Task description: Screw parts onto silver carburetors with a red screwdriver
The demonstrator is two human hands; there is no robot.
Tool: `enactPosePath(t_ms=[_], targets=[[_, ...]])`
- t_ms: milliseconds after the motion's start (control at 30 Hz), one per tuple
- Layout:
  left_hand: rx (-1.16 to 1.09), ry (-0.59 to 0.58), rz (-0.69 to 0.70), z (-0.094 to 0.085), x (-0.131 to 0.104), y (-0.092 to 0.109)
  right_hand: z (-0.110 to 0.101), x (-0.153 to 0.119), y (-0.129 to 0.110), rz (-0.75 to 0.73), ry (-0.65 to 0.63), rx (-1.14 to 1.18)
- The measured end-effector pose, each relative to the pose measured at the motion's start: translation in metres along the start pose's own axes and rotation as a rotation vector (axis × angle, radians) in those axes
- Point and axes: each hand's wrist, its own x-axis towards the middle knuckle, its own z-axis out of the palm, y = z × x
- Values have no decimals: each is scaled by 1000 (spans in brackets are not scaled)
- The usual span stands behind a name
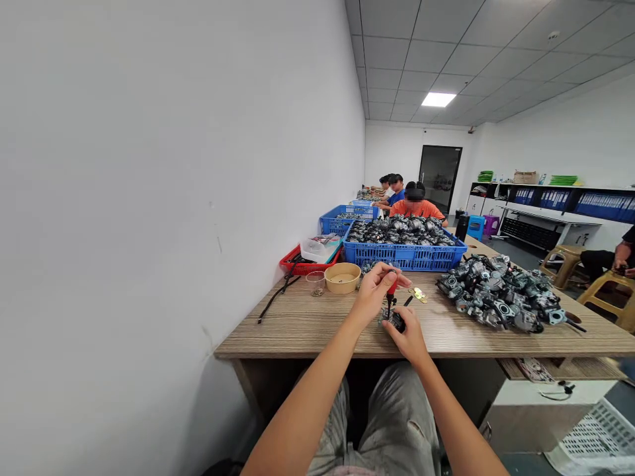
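Observation:
My left hand (376, 289) is closed around the red handle of a screwdriver (391, 285), which stands upright with its tip down. Under the tip is a carburetor (385, 317) on the table near its front edge. My right hand (409, 334) grips that carburetor from the right side, its fingers closed on the dark part. Just beyond my hands lie several small gold-coloured discs (419, 295). My fingers partly hide the carburetor and the handle's top.
A pile of carburetors (501, 294) covers the table's right side. Behind stands a blue crate (404, 254) full of them. To the left are a tan bowl (342, 277), a clear cup (315, 283), a red tray (292, 259) and a black strap (278, 301). Several people sit farther back.

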Motion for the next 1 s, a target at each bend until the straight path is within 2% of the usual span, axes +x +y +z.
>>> enactPosePath(t_ms=[133,367,667,800,900,1000], targets=[[-4,-53,-16,0,1,-2,0,0,0,6,-1,6],[-77,75,23,2,1,-14,0,0,0,10,-6,16],[-4,22,-20,-10,1,-2,-2,0,0,29,-23,23],[-7,-2,-28,-9,1,0,-1,0,0,36,-24,26],[-48,31,-11,-3,1,-1,-2,1,-1,33,-19,34],[-131,115,15,3,1,-1,-3,1,-2,24,-13,45]])
